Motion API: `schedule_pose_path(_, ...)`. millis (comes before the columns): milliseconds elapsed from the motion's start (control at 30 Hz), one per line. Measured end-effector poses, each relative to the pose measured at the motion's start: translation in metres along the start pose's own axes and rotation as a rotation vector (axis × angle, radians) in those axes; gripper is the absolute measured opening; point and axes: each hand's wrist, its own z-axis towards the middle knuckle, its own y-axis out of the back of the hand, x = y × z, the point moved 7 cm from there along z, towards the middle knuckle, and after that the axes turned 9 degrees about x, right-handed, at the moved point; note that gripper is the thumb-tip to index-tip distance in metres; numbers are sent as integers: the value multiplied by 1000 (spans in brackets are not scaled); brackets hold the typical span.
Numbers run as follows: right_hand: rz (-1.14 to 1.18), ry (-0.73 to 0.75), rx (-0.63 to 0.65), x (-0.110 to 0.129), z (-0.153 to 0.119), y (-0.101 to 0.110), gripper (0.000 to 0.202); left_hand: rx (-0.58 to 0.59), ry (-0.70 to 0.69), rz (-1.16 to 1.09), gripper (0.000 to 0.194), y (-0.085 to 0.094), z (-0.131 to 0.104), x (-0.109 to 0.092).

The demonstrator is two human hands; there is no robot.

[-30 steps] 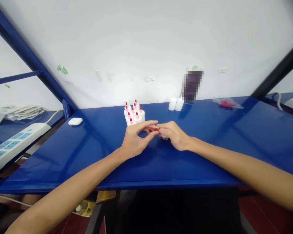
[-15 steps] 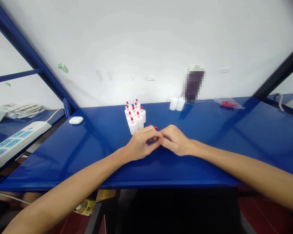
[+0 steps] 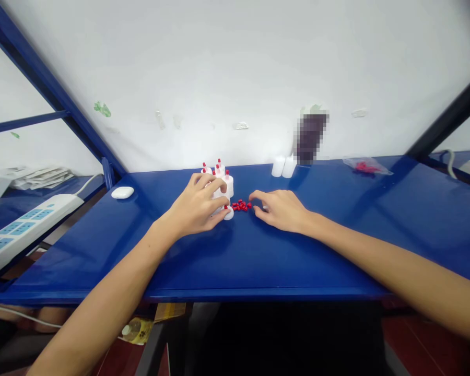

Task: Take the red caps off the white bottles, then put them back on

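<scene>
My left hand [image 3: 198, 202] curls over the front of a cluster of white bottles [image 3: 227, 185] with red tips. Its thumb and fingertip are on another red-tipped white bottle [image 3: 229, 213], whose body is mostly hidden. Small red tip caps [image 3: 242, 205] lie in a loose pile just right of it. At the pile's right edge is my right hand [image 3: 278, 210], thumb and forefinger apart and curved. A small whitish spot shows under its fingers, too little to identify.
Two plain white cylinders [image 3: 284, 167] stand near the wall. A clear bag [image 3: 368, 166] with red pieces lies at the back right. A white rounded case [image 3: 122, 192] sits on the left of the blue table [image 3: 282, 271], and a power strip [image 3: 31, 230] lies beyond the frame post.
My hands were together in front of the bottles and have separated. The left moved left onto the cluster; the right shifted slightly up beside the red caps, uncovering the pile.
</scene>
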Motion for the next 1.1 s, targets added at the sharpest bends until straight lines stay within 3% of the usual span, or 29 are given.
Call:
schedule_pose_path(233,-69,26,52,1,1,-3,28,22,56,-35,10,-13,-4,8)
schedule_pose_path(433,-61,49,63,0,2,-4,24,-28,61,-94,14,-14,-5,12)
schedule_pose_path(600,-23,19,59,-3,2,-4,22,17,92,-79,14,-21,-7,16)
schedule_pose_path(767,-24,24,66,-3,3,-3,22,-12,129,-70,16,-20,-9,19)
schedule_pose_path(1000,63,17,11,-1,2,-2,21,-79,-54,-291,14,-6,-4,4)
schedule_pose_path(1100,273,57,-56,3,0,2,17,-168,-136,-419,13,0,-3,-5)
